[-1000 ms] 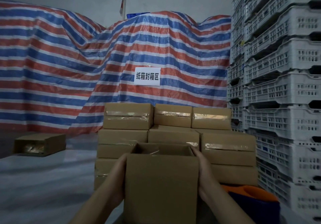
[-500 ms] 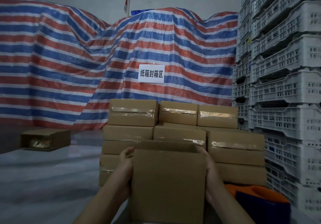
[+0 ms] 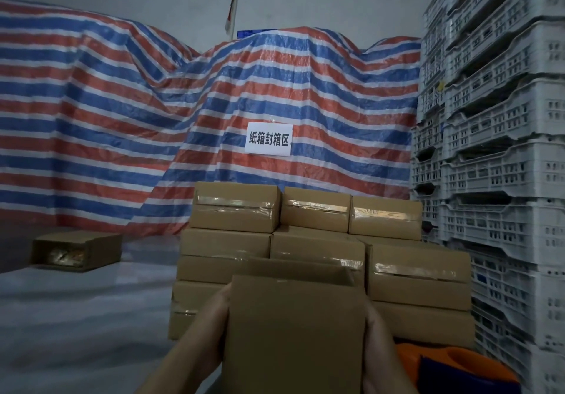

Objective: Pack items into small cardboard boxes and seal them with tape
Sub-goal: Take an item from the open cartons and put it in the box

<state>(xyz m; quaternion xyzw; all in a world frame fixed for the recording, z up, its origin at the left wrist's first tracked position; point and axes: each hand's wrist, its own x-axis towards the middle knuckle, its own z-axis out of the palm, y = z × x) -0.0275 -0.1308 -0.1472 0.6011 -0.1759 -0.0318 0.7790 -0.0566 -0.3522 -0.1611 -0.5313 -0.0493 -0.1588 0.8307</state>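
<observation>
Cardboard box (image 3: pixel 295 332), plain brown and untaped, is held upright at the lower centre of the frame, its broad face turned to the camera and a flap (image 3: pixel 301 269) standing up behind its top edge. It is clasped from both sides: the left hand (image 3: pixel 214 329) is pressed flat against its left wall, the right hand (image 3: pixel 377 344) against its right wall, with the fingers of both hidden behind the cardboard, so how far they curl cannot be told.

Just behind the held box, a stack of sealed boxes (image 3: pixel 308 240) is seen across the centre of the frame, several layers high, each box crossed by a glossy strip of clear tape (image 3: pixel 235 203). At the left middle, well apart from the stack, an open carton (image 3: pixel 76 251) is laid on its side on the pale surface (image 3: pixel 76 317), something shiny showing inside. A striped red, white and blue tarpaulin (image 3: pixel 122 118) fills the background, with a white paper sign (image 3: pixel 268 139) fixed to it. White plastic crates (image 3: pixel 495 149) are stacked along the right edge. An orange and dark blue object (image 3: pixel 452 366) is partly visible at the lower right.
</observation>
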